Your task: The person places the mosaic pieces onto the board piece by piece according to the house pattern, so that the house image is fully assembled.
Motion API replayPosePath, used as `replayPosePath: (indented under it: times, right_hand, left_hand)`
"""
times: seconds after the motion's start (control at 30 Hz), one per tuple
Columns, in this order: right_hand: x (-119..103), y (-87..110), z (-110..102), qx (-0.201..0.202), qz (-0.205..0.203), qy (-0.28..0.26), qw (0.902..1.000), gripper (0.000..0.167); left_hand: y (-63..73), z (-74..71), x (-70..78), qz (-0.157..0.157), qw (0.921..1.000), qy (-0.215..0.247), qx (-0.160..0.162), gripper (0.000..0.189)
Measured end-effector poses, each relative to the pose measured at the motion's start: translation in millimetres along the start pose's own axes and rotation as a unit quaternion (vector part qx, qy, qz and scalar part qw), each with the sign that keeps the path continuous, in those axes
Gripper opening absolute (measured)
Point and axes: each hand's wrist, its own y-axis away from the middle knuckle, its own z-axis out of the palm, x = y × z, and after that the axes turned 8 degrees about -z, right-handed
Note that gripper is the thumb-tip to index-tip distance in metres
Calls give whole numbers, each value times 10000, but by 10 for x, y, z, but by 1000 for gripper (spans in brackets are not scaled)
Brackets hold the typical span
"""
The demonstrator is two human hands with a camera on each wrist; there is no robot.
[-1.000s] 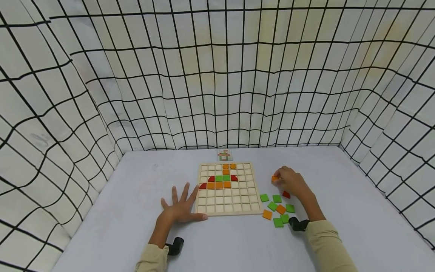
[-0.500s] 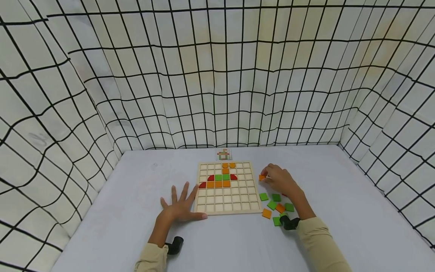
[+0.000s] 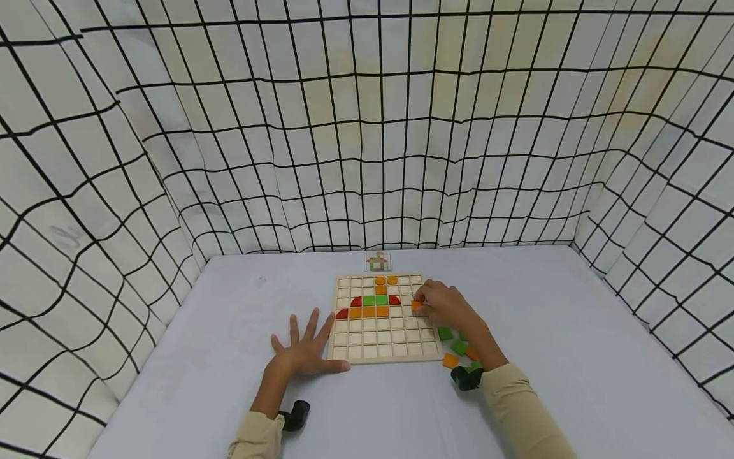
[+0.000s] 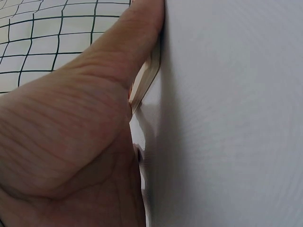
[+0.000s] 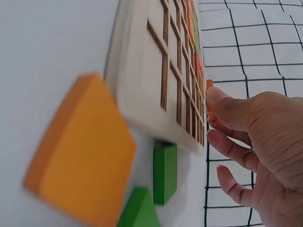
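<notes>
A wooden grid board [image 3: 378, 338] lies on the table with red, green and orange pieces in some of its upper cells. Over the board's right columns, my right hand [image 3: 450, 307] pinches an orange square tile [image 3: 416, 306] between thumb and fingertips. The right wrist view shows that tile [image 5: 209, 84] held edge-on above the board. My left hand [image 3: 306, 350] rests with spread fingers at the board's lower left corner, its thumb along the front edge. In the left wrist view, the thumb side of the left hand [image 4: 71, 127] hides most of the board.
Loose green tiles [image 3: 459, 347] and orange tiles [image 3: 450, 361] lie right of the board, partly hidden under my right forearm. A small pattern card [image 3: 378, 261] sits behind the board. A black grid net [image 3: 367, 156] over white walls surrounds the table.
My right hand has moved left from the table beside the board to over its right columns, carrying the orange tile. The left hand has stayed in place.
</notes>
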Motion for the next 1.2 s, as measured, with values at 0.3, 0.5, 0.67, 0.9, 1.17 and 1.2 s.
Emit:
replayPosePath:
  times: [0.3,0.5,0.67,0.9,1.17,1.2]
  right_hand:
    - [-190,-128,56,-26,-204,-12,9998,26]
    - [-293,-157,70,94,-360,104,9993,22]
    - [-343,-183,84,49,-359,177,9992,22]
    - [-340,-193,143,98,-448,261,9986,24]
    - [-334,-224,190,146,-419,301,9986,24]
    - [-337,-226,190,139,-405,290,9987,23]
  left_hand:
    - [-16,-2,-1,-9,10000,-3,13,112]
    - [-20,1,-3,-14,10000,-13,-1,112]
    - [-22,6,-6,-17,10000,-19,-1,112]
    - [-40,32,-23,15,10000,-56,27,112]
    - [-45,29,-17,-3,10000,-30,7,112]
    - [-45,28,-16,-6,10000,-30,1,112]
